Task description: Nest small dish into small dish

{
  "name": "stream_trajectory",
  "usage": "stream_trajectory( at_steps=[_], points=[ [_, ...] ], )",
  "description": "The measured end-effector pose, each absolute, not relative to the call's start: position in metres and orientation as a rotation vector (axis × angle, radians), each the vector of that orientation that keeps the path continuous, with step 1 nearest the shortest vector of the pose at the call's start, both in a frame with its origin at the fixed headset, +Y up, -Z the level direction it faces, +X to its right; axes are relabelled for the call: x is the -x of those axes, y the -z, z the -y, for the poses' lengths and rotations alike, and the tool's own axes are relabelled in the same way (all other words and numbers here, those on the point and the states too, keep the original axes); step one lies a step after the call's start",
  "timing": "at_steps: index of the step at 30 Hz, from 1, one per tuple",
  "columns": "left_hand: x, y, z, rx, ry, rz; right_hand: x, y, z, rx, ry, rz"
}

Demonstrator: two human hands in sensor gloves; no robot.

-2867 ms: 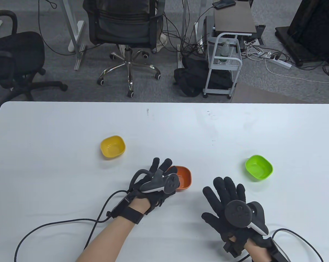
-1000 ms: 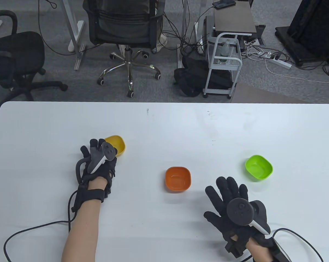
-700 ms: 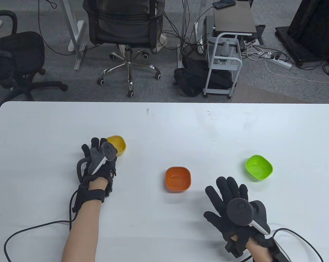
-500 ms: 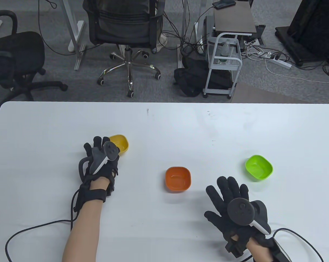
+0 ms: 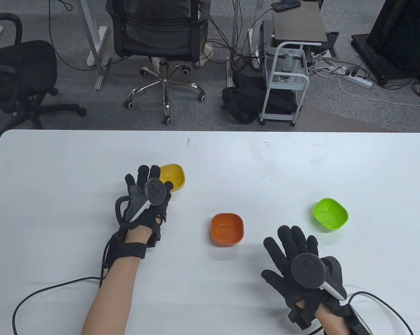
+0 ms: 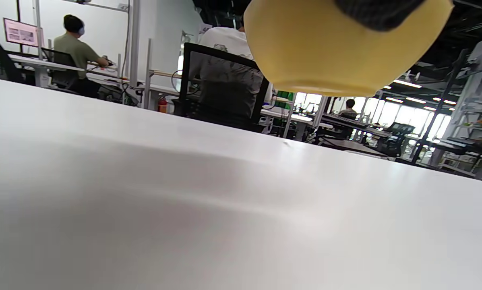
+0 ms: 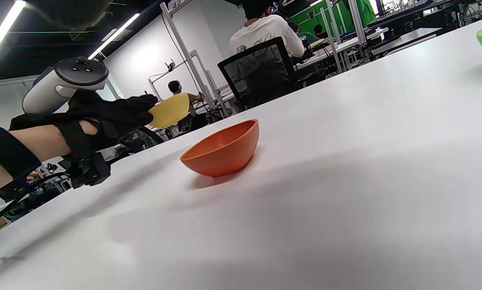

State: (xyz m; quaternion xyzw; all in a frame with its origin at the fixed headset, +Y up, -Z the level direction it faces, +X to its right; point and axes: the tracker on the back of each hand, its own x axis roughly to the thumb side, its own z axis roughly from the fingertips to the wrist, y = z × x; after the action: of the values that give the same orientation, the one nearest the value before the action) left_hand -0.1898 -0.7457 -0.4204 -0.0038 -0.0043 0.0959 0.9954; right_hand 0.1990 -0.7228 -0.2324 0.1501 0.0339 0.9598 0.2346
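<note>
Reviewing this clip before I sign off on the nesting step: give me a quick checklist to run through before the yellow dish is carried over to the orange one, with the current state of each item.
1. Left hand grips the yellow dish: ok.
2. Yellow dish lifted off the table: ok, a gap shows under it in both wrist views.
3. Orange dish upright, open side up, nothing inside: ok.
4. Path between the yellow and orange dishes free: ok.
5. Right hand rests away from the orange dish: ok.
6. Grip firmness on the yellow dish: cannot tell.
</note>
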Motion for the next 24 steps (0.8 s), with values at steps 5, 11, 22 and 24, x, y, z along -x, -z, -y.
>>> stream_trajectory(
  at_steps=[5,11,22,24],
  points=[
    [0.165,0.411,0.734,-0.01,-0.202,0.089,-0.199,0.232,0.723,-0.418,-2.636,-0.092],
    [0.128,0.394,0.726,-0.016,-0.212,0.206,-0.199,0.232,0.722,-0.416,-2.634,-0.093],
    [0.07,0.362,0.737,0.048,-0.178,0.398,-0.2,0.232,0.722,-0.423,-2.632,-0.091],
    [0.065,0.358,0.742,0.056,-0.158,0.417,-0.2,0.231,0.722,-0.424,-2.632,-0.092]
  ],
)
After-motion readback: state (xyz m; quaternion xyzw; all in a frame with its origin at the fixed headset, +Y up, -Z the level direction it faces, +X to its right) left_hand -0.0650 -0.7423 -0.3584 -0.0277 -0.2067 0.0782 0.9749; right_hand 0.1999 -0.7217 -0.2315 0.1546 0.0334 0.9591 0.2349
